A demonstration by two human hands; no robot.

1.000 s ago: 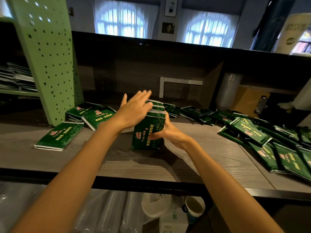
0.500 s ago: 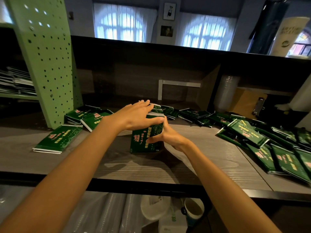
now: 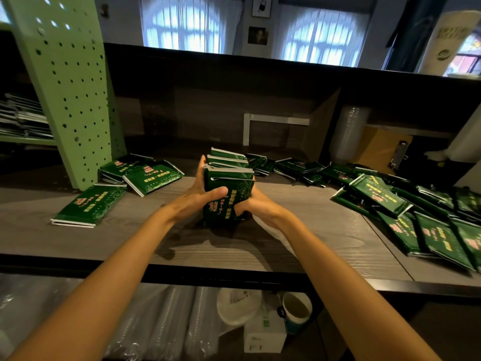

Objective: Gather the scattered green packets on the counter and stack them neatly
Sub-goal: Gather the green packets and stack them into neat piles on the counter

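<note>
Moved since a moment ago: left hand, off the top of the held stack and down onto its left side.

Nearest, under the front edge of the counter: a paper cup, a white box and clear plastic sleeves.

Next, two bare forearms reaching over the front edge, meeting near the middle of the counter.

There, the held stack: several dark green packets with yellow and pink print and thin white edges, pressed face to face and standing on end. Top edges uneven, a few poking up higher at the back. Touching the counter or just off it: cannot tell.

Left hand wrapped round the left side, thumb lying across the front, fingertips peeking up behind. Right hand curled round the right side, fingers bent onto the lower front. Both squeezing the stack between them.

Farther left, flat packets toward the left end, then a small loose heap at the foot of the green holed post. At the right end, a big messy spread, many overlapping. Along the back edge, a back row of more packets. Past that, a dark wall and bright arched windows.
</note>
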